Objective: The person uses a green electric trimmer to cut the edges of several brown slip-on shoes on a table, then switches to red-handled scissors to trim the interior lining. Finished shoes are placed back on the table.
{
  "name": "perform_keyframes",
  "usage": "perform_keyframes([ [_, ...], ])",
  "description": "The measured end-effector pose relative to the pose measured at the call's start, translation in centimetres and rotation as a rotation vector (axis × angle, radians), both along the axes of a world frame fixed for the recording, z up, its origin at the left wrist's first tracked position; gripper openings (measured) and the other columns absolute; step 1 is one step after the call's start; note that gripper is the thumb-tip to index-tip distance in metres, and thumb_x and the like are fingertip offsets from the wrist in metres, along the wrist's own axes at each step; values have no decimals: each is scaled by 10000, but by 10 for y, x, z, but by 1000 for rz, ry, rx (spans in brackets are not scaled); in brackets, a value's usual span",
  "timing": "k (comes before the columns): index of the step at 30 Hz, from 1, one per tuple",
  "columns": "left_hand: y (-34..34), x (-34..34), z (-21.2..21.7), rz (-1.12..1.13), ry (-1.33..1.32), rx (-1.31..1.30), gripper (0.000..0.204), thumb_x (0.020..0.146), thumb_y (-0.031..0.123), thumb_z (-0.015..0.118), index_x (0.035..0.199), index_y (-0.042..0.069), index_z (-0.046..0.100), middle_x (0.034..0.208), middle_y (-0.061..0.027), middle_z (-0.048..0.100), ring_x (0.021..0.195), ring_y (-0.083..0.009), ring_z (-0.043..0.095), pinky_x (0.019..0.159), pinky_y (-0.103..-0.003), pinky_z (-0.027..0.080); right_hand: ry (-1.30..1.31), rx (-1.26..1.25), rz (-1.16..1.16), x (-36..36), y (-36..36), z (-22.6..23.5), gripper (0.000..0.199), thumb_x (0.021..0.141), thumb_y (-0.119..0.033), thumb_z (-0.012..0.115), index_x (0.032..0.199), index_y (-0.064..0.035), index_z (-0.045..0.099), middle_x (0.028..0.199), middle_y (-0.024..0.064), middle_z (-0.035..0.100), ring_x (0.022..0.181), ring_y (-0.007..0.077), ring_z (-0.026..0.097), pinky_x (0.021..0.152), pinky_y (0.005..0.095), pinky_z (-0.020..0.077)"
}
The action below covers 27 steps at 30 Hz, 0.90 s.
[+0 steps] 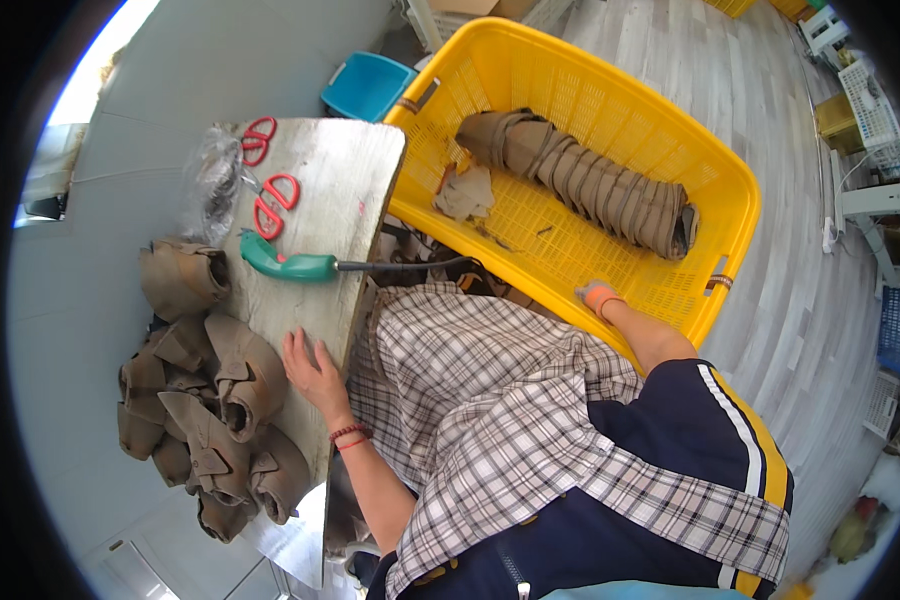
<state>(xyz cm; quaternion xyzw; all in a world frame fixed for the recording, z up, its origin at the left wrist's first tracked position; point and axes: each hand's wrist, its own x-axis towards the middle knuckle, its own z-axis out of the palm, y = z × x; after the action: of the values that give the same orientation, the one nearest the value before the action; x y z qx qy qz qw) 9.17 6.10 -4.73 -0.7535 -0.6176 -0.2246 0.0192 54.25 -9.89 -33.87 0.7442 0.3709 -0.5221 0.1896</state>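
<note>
On bench (328,200), rested left hand (315,378), fingers apart; held right hand (598,296) over tub's (590,80) near edge, couldn't tell grip; probably needed brown stack (592,184) steadied.

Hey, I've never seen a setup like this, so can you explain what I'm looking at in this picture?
There's no robot here, just a person's two hands. A wide fisheye camera on their head looks down, so straight edges bend.

The left hand rests on the table, fingers spread, with nothing visibly held. The right hand, with orange material around it, is at the near side of the yellow basket; whether it holds anything is unclear.

On the table are two pairs of red-handled scissors, a green corded tool, clear plastic and a pile of curled brown pieces. In the basket lies a row of nested brown pieces.
</note>
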Motion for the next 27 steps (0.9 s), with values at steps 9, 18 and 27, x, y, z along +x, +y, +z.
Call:
perform_keyframes([
  [9, 6, -4, -8, 8, 16, 60, 380, 837, 176, 605, 1194, 56, 560, 1263, -165, 507, 1193, -332, 448, 1012, -454, 317, 304, 928, -998, 30, 40, -19, 235, 866, -299, 603, 857, -68, 647, 608, -8, 535, 490, 104, 459, 461, 259, 368],
  [18, 1, -9, 1, 84, -78, 93, 383, 810, 193, 624, 1162, 54, 570, 1257, -160, 504, 1219, -327, 424, 1055, -453, 290, 416, 1875, -153, -178, 263, 311, 139, 840, -129, 642, 952, -56, 681, 875, 100, 667, 772, 218, 641, 689, 286, 495],
  [27, -3, -3, 20, 97, -196, 73, 390, 803, 195, 625, 1158, 45, 568, 1258, -171, 497, 1247, -331, 401, 1088, -457, 249, -250, 2005, 900, -269, 396, 295, 368, 818, -435, 586, 981, -114, 661, 911, 111, 641, 845, 311, 589, 768, 422, 472],
])
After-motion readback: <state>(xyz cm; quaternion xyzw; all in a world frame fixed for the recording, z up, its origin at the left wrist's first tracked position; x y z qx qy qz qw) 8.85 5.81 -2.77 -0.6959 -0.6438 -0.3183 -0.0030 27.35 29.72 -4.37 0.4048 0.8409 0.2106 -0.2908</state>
